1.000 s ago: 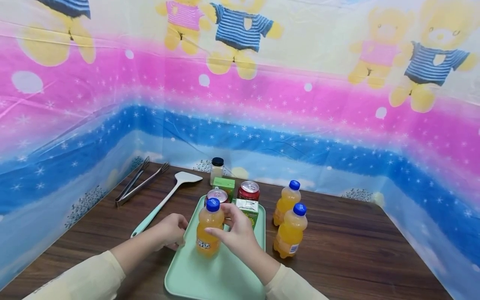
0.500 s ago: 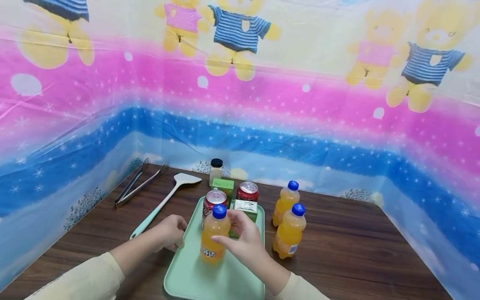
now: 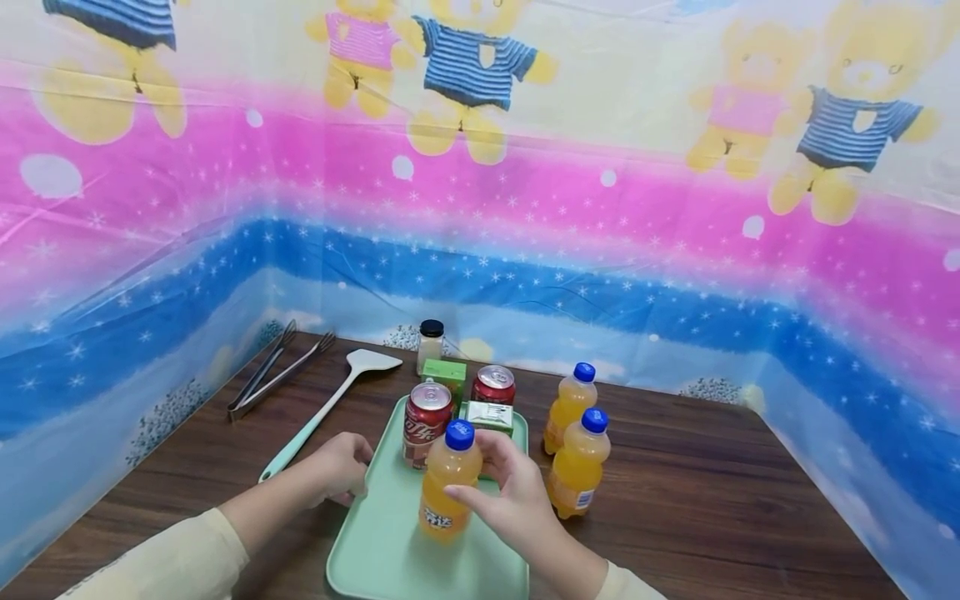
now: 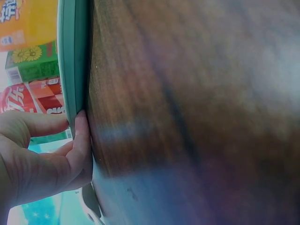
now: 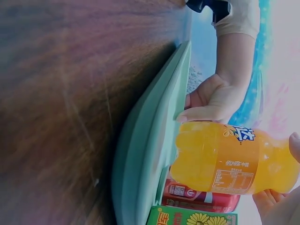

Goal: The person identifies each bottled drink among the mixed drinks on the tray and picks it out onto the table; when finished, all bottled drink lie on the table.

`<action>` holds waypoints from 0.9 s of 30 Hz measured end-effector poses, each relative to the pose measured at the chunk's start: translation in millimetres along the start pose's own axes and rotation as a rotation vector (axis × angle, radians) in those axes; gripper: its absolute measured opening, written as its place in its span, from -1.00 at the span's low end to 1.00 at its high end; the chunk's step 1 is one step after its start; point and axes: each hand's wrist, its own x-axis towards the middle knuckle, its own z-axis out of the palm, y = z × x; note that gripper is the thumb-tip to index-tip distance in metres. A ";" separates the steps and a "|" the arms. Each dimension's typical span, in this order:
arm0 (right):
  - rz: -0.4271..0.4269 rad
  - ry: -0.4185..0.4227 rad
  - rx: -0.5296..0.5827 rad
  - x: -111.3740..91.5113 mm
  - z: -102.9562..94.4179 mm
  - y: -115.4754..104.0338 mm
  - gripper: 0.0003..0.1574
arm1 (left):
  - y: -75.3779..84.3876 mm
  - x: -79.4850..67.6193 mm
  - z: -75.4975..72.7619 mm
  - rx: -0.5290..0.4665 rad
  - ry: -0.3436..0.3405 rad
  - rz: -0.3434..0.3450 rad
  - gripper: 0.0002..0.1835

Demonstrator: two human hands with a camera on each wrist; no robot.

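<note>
My right hand [image 3: 517, 492] holds an orange soda bottle [image 3: 450, 492] with a blue cap, thumb on the near side and fingers behind it. The bottle is upright, its base close over the mint-green tray [image 3: 367, 567]. At the tray's left rim, my left hand [image 3: 341, 471] pinches the edge [image 4: 72, 56] between thumb and fingers. Just behind the bottle, a red soda can [image 3: 426, 421] stands on the tray beside a green drink carton [image 3: 491, 417]. Another green carton [image 3: 446, 373] and a second red can [image 3: 493, 382] are farther back, their bases hidden.
Two more orange soda bottles [image 3: 581, 467] stand on the wood table right of the tray. To the left lie a white-headed spatula [image 3: 330, 408] and metal tongs [image 3: 273, 375]. A black-lidded jar [image 3: 431, 346] is at the back, before a printed cloth wall [image 3: 600, 250].
My right hand has brought the bottle rightward and nearer to me over the tray, uncovering the front red can. My left hand stays at the rim.
</note>
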 end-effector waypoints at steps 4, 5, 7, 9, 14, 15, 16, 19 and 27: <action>-0.006 -0.010 0.011 -3.1 -4.7 -2.5 -0.34 | 1.7 -0.6 -0.2 0.004 -0.004 -0.008 -0.63; -0.009 -0.011 0.015 -3.8 -5.6 -3.1 -0.34 | 2.1 -0.8 -0.3 0.005 -0.004 -0.012 -0.63; -0.012 -0.011 0.022 -5.7 -7.2 -4.4 -0.34 | 2.5 -0.8 -0.4 0.007 -0.003 -0.020 -0.63; -0.011 -0.008 0.033 -8.0 -8.7 -5.6 -0.34 | 2.7 -0.8 -0.3 0.011 0.000 -0.026 -0.63; 0.012 0.012 0.046 -14.0 -13.6 -8.4 -0.32 | 2.8 -1.2 0.5 0.011 0.000 -0.022 -0.63; 0.015 0.017 0.042 -15.1 -14.8 -8.7 -0.32 | 2.9 -1.1 0.7 0.012 -0.003 -0.016 -0.63; 0.018 0.022 0.041 -16.3 -16.0 -9.4 -0.32 | 3.2 -1.1 0.7 0.012 -0.003 -0.016 -0.62; 0.014 0.031 0.032 -19.5 -19.3 -11.1 -0.32 | 3.3 -0.3 0.5 0.020 -0.007 -0.016 -0.62; -0.012 0.039 0.020 -27.1 -27.3 -11.6 -0.32 | 2.6 -0.6 -0.3 0.027 0.001 -0.023 -0.64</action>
